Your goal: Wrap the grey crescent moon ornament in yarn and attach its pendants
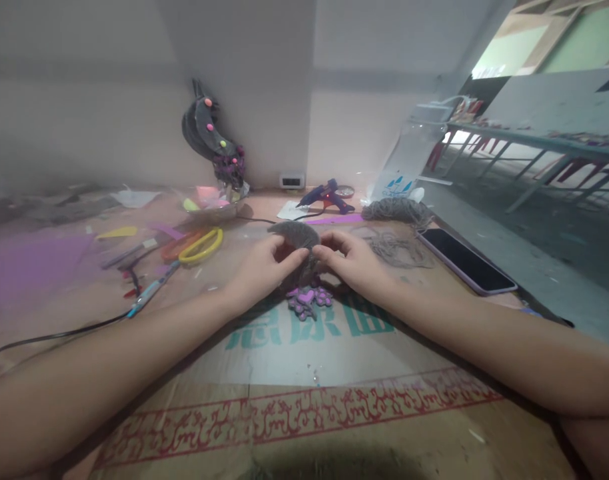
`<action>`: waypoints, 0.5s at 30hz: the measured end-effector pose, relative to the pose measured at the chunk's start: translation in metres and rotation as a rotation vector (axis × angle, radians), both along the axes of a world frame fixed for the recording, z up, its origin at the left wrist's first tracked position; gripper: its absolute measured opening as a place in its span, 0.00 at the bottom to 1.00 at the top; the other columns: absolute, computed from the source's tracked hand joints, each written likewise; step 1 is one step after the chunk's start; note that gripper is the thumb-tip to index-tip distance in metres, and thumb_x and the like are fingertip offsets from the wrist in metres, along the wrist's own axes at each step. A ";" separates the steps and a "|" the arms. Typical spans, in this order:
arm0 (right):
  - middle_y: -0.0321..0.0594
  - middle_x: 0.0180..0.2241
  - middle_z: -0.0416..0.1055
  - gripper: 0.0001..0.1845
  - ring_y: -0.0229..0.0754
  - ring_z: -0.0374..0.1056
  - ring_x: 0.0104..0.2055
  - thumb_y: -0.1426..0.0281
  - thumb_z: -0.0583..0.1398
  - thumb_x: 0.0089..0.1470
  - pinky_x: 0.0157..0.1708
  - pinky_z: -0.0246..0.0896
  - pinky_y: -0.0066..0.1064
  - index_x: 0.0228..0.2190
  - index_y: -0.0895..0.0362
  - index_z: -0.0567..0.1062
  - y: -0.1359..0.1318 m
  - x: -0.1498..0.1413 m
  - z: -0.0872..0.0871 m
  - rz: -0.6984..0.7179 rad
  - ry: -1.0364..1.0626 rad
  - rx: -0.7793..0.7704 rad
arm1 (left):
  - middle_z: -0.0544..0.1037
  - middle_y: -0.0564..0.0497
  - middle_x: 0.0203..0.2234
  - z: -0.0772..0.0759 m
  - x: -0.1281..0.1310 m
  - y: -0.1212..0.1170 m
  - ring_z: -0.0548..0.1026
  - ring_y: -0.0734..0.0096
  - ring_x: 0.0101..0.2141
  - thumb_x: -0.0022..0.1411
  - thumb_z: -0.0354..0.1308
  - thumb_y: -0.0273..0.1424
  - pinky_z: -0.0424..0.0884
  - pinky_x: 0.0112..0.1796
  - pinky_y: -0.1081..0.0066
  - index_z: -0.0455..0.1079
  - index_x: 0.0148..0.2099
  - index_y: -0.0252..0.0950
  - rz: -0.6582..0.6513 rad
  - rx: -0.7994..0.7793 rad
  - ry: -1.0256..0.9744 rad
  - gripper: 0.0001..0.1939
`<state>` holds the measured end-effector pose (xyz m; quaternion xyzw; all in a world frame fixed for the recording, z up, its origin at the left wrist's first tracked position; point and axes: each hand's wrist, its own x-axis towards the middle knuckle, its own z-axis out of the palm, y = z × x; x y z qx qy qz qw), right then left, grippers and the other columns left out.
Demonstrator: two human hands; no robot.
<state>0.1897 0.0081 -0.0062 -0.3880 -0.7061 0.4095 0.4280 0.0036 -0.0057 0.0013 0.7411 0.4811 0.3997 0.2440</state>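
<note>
Both my hands meet at the middle of the table around a dark grey, curved fuzzy craft piece (299, 235). My left hand (272, 263) pinches it from the left, thumb toward me. From the other side my right hand (352, 260) grips it, with thumb and fingertips close together. A grey and purple paw-shaped ornament (309, 300) with a heart hangs or lies just below the piece; whether it is joined to it I cannot tell. Part of the craft piece is hidden behind my fingers.
Yellow-handled scissors (200, 247) and a cabled pen-like tool (152, 293) lie left. Behind are a glue gun (327, 197), a bowl (214, 212) and a grey crescent decoration (204, 127). To the right are grey yarn (399, 210), a phone (467, 260) and a plastic jug (409, 157).
</note>
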 end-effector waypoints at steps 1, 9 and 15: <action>0.36 0.31 0.72 0.13 0.38 0.70 0.29 0.59 0.61 0.54 0.29 0.67 0.31 0.34 0.56 0.71 0.000 0.000 0.001 -0.004 -0.026 0.021 | 0.76 0.53 0.27 0.000 0.000 -0.001 0.70 0.72 0.27 0.62 0.57 0.39 0.63 0.27 0.74 0.70 0.33 0.34 -0.015 0.005 0.015 0.12; 0.36 0.30 0.73 0.08 0.39 0.69 0.31 0.64 0.58 0.56 0.32 0.65 0.31 0.33 0.57 0.73 0.001 0.001 0.001 -0.036 -0.140 0.145 | 0.77 0.53 0.28 -0.002 0.000 -0.001 0.71 0.71 0.28 0.62 0.58 0.39 0.64 0.28 0.73 0.72 0.34 0.34 -0.019 0.026 0.056 0.12; 0.34 0.24 0.66 0.18 0.37 0.66 0.28 0.60 0.53 0.61 0.28 0.62 0.29 0.24 0.56 0.68 0.003 0.002 -0.001 -0.026 -0.024 0.119 | 0.78 0.52 0.30 -0.004 -0.002 0.003 0.73 0.71 0.29 0.63 0.58 0.39 0.66 0.29 0.73 0.72 0.37 0.34 -0.025 -0.025 -0.024 0.12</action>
